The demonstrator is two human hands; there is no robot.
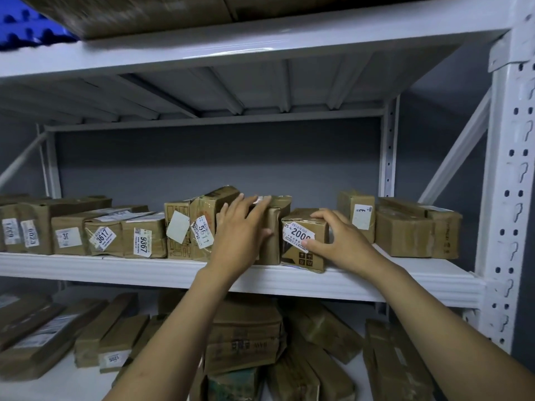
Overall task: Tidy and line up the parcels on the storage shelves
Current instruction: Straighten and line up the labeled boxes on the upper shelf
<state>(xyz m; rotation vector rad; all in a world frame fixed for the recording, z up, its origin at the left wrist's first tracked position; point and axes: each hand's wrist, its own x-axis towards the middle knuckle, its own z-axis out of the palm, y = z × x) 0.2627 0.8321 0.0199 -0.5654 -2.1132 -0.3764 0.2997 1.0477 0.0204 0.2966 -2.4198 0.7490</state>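
Parcel [304, 256] in rt hand [344, 241] grip.

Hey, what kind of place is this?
Most likely a parcel storeroom or courier pickup point: white metal racking, taped cardboard parcels lined along the shelf, and numbered stickers such as 3617 and 9367 on their fronts.

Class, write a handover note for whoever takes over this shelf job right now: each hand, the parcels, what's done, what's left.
Left hand rests open on the tall box mid-shelf.
Right hand grips the small labelled box beside it, fingers over the top, thumb on the front.
Done: left row roughly lined up at the shelf edge.
Left: square these two, then the jumbled lower parcels.
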